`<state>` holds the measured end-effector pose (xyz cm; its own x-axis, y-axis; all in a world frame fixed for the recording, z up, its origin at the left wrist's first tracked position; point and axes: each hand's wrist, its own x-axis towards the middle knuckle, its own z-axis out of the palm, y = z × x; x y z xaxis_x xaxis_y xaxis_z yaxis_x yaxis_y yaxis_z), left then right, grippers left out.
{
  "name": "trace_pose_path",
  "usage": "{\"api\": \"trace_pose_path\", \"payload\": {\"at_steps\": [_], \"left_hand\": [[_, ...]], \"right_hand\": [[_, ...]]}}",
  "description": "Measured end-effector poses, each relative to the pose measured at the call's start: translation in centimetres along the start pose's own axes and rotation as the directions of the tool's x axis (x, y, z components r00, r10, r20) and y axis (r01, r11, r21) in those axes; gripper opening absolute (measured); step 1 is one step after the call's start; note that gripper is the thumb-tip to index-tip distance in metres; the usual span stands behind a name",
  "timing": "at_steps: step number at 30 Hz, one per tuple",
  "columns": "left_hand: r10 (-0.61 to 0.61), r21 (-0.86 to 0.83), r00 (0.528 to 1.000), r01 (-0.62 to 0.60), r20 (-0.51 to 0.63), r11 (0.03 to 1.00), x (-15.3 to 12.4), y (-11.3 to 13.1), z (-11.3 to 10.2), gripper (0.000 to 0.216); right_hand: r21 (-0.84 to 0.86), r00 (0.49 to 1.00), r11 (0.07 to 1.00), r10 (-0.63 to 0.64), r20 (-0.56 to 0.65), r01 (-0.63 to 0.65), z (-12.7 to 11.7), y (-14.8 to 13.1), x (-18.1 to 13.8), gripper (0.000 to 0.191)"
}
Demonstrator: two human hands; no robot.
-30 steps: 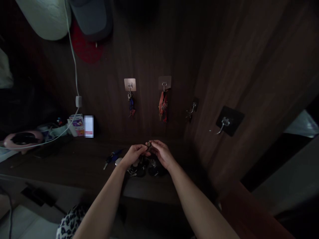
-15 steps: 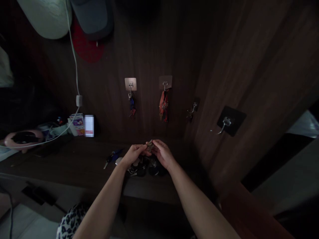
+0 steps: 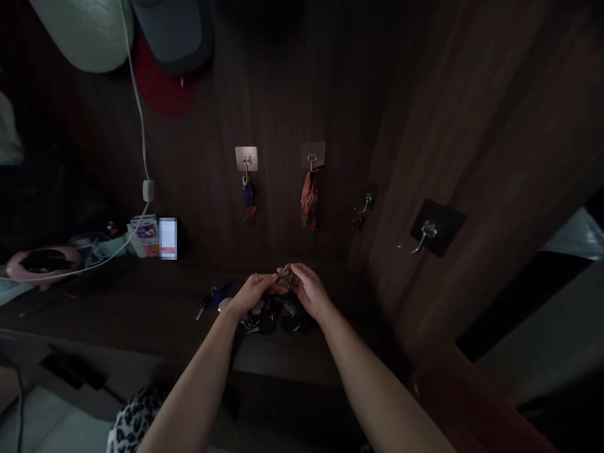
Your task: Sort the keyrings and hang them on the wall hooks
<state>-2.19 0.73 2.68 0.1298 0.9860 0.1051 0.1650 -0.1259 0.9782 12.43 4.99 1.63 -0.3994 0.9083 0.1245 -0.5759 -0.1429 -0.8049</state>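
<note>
Between my two hands is a small bunch of metal keys (image 3: 285, 277), held just above the dark wooden shelf (image 3: 160, 296). My left hand (image 3: 255, 294) pinches it from the left, fingers closed. From the right, my right hand (image 3: 307, 289) grips the same bunch with thumb and fingertips. Beneath my hands lies a pile of dark keys and fobs (image 3: 267, 319), partly covered by them. A key with a blue tag (image 3: 214, 297) rests on the shelf left of my left hand.
On the back wall, hooks hold a blue-tagged key bunch (image 3: 248, 195) and a red lanyard with keys (image 3: 309, 198). A corner hook (image 3: 367, 202) carries small dark keys; a side-wall hook (image 3: 427, 231) juts out. Boxes (image 3: 146, 234), a lit screen (image 3: 168, 239) and a white cable (image 3: 141, 119) are left.
My hands stay in nearly the same place over the shelf. The keys between my fingers have turned slightly, and my right fingertips have shifted a little.
</note>
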Motion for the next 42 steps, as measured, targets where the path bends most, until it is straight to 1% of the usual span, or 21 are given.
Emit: {"api": "trace_pose_path", "payload": {"at_steps": [3, 8, 12, 19, 25, 27, 30, 34, 39, 42], "left_hand": [[-0.003, 0.003, 1.000, 0.003, 0.005, 1.000, 0.0, 0.1, 0.0, 0.045], [-0.009, 0.001, 1.000, 0.009, -0.009, 1.000, -0.1, 0.1, -0.1, 0.048], [-0.021, 0.002, 1.000, 0.021, -0.011, 1.000, 0.0, -0.1, -0.2, 0.046], [-0.026, 0.004, 0.999, 0.027, -0.048, 1.000, 0.1, -0.1, -0.1, 0.045], [-0.025, 0.005, 0.998, 0.025, -0.060, 1.000, 0.0, 0.1, 0.0, 0.043], [-0.022, 0.005, 0.998, 0.022, -0.061, 1.000, -0.1, 0.1, 0.0, 0.043], [-0.022, 0.009, 0.998, 0.023, -0.064, 1.000, -0.1, 0.2, 0.1, 0.041], [-0.018, 0.010, 0.997, 0.019, -0.076, 1.000, -0.2, 0.4, 0.2, 0.039], [-0.006, 0.028, 0.995, 0.009, -0.104, 1.000, -0.2, 0.5, 0.2, 0.039], [-0.007, 0.029, 0.995, 0.010, -0.102, 1.000, -0.1, 0.4, 0.2, 0.039]], "right_hand": [[0.024, 0.999, 0.999, -0.022, -0.034, 0.023, -0.1, -0.1, 0.1, 0.020], [0.050, 0.987, 0.996, -0.062, -0.150, 0.071, -0.7, -0.5, 0.2, 0.020], [0.053, 0.974, 0.994, -0.080, -0.211, 0.093, -1.1, -0.9, 0.3, 0.019], [0.100, 0.962, 0.988, -0.086, -0.258, 0.116, -1.4, -1.3, 0.5, 0.016], [0.227, 0.953, 0.969, -0.028, -0.302, 0.101, -2.1, -1.5, 0.8, 0.009], [0.244, 0.944, 0.965, -0.010, -0.328, 0.095, -2.3, -1.6, 0.9, 0.006], [0.247, 0.935, 0.962, -0.024, -0.355, 0.119, -2.6, -1.7, 1.0, 0.001], [0.238, 0.928, 0.961, -0.047, -0.370, 0.143, -3.1, -1.5, 1.1, 0.004], [0.185, 0.915, 0.967, -0.087, -0.395, 0.173, -4.2, -1.4, 1.9, 0.011], [0.236, 0.911, 0.950, -0.093, -0.402, 0.202, -4.8, -2.4, 2.8, 0.009]]}}
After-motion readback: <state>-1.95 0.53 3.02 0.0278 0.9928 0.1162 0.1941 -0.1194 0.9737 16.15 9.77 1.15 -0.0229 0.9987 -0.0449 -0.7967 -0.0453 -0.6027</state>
